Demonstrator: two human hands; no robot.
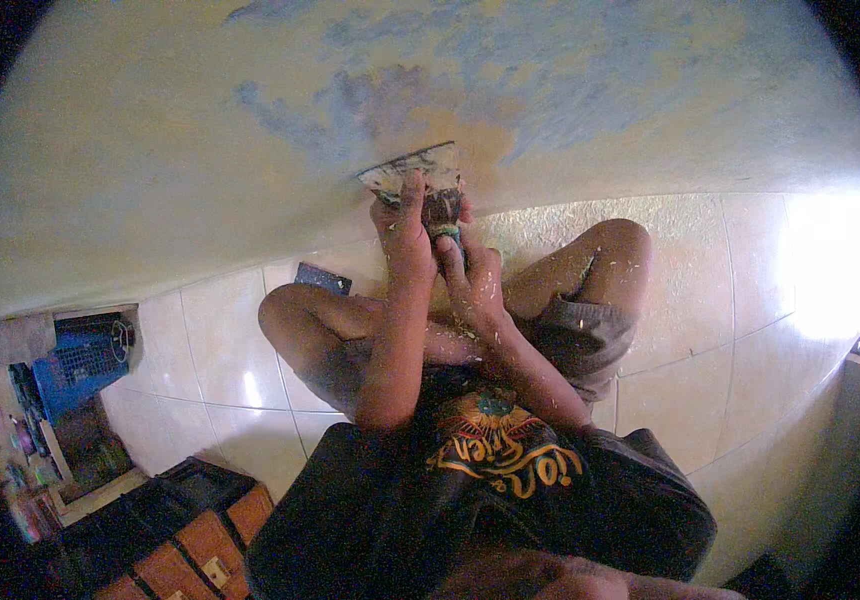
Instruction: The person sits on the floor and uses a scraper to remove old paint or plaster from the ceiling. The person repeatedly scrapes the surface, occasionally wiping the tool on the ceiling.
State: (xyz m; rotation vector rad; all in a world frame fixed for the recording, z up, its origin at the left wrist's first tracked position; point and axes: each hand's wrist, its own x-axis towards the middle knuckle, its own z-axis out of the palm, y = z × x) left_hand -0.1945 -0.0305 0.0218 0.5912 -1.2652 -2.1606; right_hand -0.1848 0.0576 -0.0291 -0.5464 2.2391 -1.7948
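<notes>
A wide-bladed scraper (424, 166) is held in both hands, its blade edge against or very close to the wall (175, 150). My left hand (403, 225) wraps the scraper from the left, with the thumb lying up along the blade. Lower down, my right hand (475, 281) grips the handle, thumb on top. Pale smears coat the blade, and part of the handle is hidden by the fingers. Patches of blue, grey and tan (430, 105) show on the wall above the blade. Pale flakes cling to my right hand and forearm.
My crossed legs (602, 262) rest on the tiled floor (670, 405), where flakes are scattered along the wall's base (670, 225). By my left knee lies a dark flat rectangular object (323, 278). A blue basket (85, 367) and a brown drawer unit (197, 551) stand left.
</notes>
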